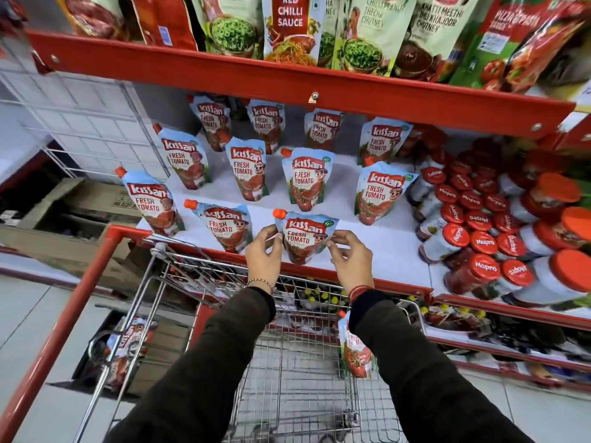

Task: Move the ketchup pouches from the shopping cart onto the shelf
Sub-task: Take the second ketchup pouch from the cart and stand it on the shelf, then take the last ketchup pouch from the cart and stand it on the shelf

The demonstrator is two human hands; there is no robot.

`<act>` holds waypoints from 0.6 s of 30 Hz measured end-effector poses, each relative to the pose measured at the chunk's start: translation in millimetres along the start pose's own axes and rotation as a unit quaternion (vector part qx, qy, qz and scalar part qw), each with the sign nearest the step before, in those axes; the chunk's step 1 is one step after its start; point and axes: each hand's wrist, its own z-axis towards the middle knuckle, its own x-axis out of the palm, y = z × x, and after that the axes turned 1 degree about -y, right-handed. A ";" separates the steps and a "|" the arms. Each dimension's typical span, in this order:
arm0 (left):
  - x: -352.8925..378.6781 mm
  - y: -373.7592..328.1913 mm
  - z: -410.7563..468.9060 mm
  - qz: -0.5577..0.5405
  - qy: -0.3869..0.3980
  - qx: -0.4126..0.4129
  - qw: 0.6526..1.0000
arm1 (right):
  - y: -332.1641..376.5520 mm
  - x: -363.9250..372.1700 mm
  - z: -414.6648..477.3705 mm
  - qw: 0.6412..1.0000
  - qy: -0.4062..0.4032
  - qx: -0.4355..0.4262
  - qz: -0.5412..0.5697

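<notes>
A light-blue ketchup pouch (305, 238) with an orange cap stands at the front edge of the white shelf (390, 247). My left hand (263, 254) pinches its left side and my right hand (350, 259) pinches its right side. Several matching pouches (305, 179) stand in rows behind and to the left of it. The wire shopping cart (287, 362) is below my arms, and one pouch (355, 350) leans against its right wall, partly hidden by my right sleeve. Another pouch (128, 343) shows at the cart's left side.
Red-lidded jars (479, 241) fill the right of the same shelf. The upper shelf's red lip (287, 81) overhangs, with sauce and chutney pouches (291, 27) above. Cardboard boxes (73, 206) sit on the floor at left. Lower shelves (479, 318) hold more goods.
</notes>
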 end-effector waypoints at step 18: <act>47.2 86.7 -120.8 0.016 0.048 -0.052 0.997 | -110.4 -43.6 -78.2 0.996 -0.015 0.085 -0.038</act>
